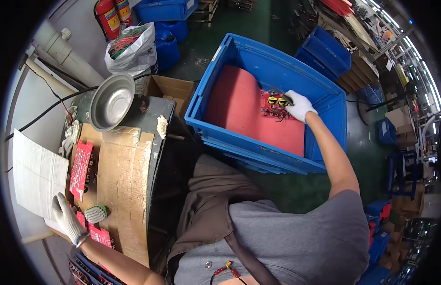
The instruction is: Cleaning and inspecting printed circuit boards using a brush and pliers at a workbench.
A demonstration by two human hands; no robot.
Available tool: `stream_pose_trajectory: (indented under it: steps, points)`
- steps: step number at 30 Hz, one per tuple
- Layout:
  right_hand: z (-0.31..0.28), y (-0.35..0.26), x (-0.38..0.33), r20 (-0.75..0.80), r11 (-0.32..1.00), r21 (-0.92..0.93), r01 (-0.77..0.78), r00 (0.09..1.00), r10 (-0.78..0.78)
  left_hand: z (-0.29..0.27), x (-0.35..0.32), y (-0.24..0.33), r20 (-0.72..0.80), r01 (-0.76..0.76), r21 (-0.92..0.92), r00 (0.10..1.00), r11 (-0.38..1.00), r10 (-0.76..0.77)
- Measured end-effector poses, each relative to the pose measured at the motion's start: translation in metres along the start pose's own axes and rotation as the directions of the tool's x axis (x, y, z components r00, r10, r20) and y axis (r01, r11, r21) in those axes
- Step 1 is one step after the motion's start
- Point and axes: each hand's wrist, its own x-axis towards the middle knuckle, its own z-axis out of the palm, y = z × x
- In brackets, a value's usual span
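My right hand (301, 105), in a white glove with dark fingertips, reaches into a large blue crate (208, 124). Its fingers are closed on the right edge of a red circuit board (267, 108) with yellow and black parts. Under that board lies a curved pinkish-red sheet (234, 102) inside the crate. At the lower left, my left hand (67, 219), also gloved, has its fingers stretched out over the lower end of a white paper sheet (40, 173). Beside it are a green-edged brush (96, 213) and a red board (100, 234). A longer red board (81, 170) lies farther up the bench.
Flattened cardboard (123, 178) covers the bench, with a metal bowl (112, 102) at its far end. Beyond stand an open cardboard box (170, 90), a white sack of wires (131, 50) and fire extinguishers (107, 19). More blue crates (325, 53) sit behind the large one.
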Motion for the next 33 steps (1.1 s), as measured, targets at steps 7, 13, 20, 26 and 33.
stream_pose_trajectory:
  steps: [7,13,20,26,33]
  points:
    - [0.046,-0.009,0.088,0.05,0.972,-0.18,0.153,0.988,-0.146,-0.017,-0.077,0.061,0.164,0.042,-0.153,0.986,0.987,-0.017]
    - [0.039,0.037,0.09,-0.163,0.965,-0.156,-0.211,0.969,0.185,-0.081,-0.117,0.036,0.0,0.105,-0.116,0.994,0.988,-0.106]
    - [0.088,0.155,0.063,-0.02,0.821,0.318,-0.473,0.863,0.505,-0.071,-0.117,0.014,0.041,0.135,-0.229,0.991,0.964,-0.129]
    - [0.081,0.136,0.049,-0.086,0.765,0.471,-0.438,0.841,0.535,-0.028,-0.114,0.082,0.075,0.039,-0.279,0.997,0.959,-0.018]
    - [0.088,0.142,0.066,0.045,0.683,0.318,-0.658,0.73,0.682,-0.023,-0.125,0.075,0.136,0.043,-0.376,0.991,0.925,0.009]
